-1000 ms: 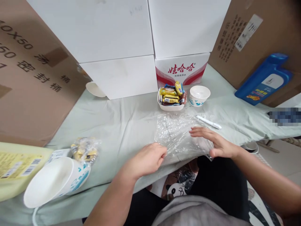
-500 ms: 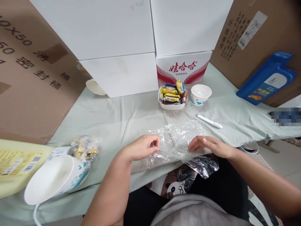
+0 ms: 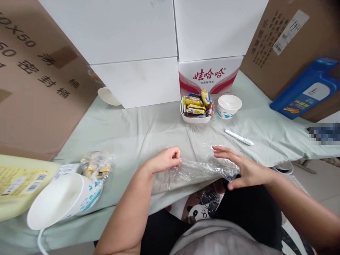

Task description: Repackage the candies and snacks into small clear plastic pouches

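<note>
One clear plastic film (image 3: 200, 169), loosely bunched over the cloth's (image 3: 138, 131) near edge; the handling looks midway, the film neither flat nor let go.
At left, a paper bucket (image 3: 57, 198) and bagged yellow packets (image 3: 96, 166) sit apart from it; the left hand (image 3: 165, 161) pinches the film's left end; beyond stand a filled snack tray (image 3: 196, 120), a paper cup (image 3: 227, 112) and, nearer, a white cutter (image 3: 238, 137), seemingly not in the way; the right hand (image 3: 247, 169) spreads its fingers at the film's right end.
</note>
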The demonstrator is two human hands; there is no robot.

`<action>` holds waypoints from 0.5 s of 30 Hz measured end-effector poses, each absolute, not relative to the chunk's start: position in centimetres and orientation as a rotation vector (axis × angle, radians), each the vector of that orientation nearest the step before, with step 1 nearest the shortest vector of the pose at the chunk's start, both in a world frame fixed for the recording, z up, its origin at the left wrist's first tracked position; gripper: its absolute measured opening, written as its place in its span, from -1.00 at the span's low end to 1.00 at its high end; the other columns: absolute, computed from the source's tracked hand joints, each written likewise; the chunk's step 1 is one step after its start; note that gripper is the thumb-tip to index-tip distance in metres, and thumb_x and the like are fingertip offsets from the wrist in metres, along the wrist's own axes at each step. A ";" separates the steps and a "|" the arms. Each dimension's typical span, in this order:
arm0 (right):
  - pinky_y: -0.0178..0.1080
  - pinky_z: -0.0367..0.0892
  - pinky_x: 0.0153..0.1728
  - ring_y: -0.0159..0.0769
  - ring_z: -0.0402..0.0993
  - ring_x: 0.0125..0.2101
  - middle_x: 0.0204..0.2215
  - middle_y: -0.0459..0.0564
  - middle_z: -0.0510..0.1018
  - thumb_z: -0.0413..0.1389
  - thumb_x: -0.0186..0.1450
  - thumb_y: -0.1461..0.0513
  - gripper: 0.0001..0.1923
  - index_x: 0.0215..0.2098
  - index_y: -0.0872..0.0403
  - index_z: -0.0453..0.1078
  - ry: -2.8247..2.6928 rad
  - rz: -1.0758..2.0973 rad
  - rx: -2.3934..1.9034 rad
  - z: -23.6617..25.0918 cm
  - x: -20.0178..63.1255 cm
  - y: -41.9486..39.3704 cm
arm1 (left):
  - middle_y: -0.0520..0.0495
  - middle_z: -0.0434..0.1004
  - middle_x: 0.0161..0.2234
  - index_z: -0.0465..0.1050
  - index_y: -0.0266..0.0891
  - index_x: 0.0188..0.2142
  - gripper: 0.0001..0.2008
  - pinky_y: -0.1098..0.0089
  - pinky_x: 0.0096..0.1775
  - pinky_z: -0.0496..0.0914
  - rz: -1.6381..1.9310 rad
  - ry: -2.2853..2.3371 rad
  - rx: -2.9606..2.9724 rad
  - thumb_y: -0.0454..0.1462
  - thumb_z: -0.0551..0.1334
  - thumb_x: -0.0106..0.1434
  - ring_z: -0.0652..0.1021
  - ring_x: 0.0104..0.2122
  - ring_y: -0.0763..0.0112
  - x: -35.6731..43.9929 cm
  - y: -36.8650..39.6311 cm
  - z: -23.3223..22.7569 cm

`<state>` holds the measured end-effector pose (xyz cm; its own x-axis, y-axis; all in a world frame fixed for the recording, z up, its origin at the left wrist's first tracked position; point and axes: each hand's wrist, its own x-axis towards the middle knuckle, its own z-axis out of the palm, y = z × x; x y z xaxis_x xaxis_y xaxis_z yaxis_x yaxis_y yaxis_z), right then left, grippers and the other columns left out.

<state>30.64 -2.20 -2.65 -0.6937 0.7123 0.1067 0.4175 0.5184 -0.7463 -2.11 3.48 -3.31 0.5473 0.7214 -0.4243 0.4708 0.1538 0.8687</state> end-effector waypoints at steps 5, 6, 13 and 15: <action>-0.13 0.47 -0.26 -0.21 0.54 -0.33 -0.33 0.06 0.58 0.01 0.36 -0.03 -0.67 -0.27 0.03 0.40 -1.857 0.959 -1.309 -5.4 29.5 -1.5 | 0.11 0.40 -0.49 0.13 -0.17 -0.43 -0.80 0.41 -0.40 0.34 0.176 1.057 1.512 -0.27 0.21 0.06 0.50 -0.49 0.46 -2.3 3.5 -3.3; -0.18 0.45 -0.40 -0.27 0.50 -0.48 -0.45 0.00 0.56 -0.03 0.36 -0.06 -0.64 -0.30 0.04 0.37 -1.747 0.976 -1.397 -5.9 29.3 -1.2 | 0.13 0.38 -0.49 0.14 -0.18 -0.42 -0.79 0.41 -0.41 0.33 0.151 1.051 1.547 -0.27 0.22 0.05 0.49 -0.50 0.46 -2.4 3.5 -3.1; -0.26 0.28 -0.51 -0.34 0.35 -0.61 -0.61 -0.13 0.45 0.00 0.29 0.00 -0.67 -0.21 0.06 0.41 -1.686 0.568 -1.733 -7.6 28.4 -0.6 | 0.15 0.33 -0.49 0.30 -0.19 -0.18 -0.61 0.42 -0.39 0.29 0.172 1.117 1.649 -0.21 0.33 -0.01 0.41 -0.46 0.46 -2.9 3.8 -2.6; -0.26 0.27 -0.49 -0.33 0.37 -0.59 -0.60 -0.12 0.45 0.01 0.28 0.03 -0.70 -0.20 0.05 0.41 -1.710 0.527 -1.744 -7.6 28.3 -0.7 | 0.13 0.35 -0.49 0.31 -0.20 -0.20 -0.63 0.41 -0.37 0.31 0.298 1.143 1.564 -0.15 0.32 0.02 0.42 -0.46 0.46 -2.8 4.0 -2.7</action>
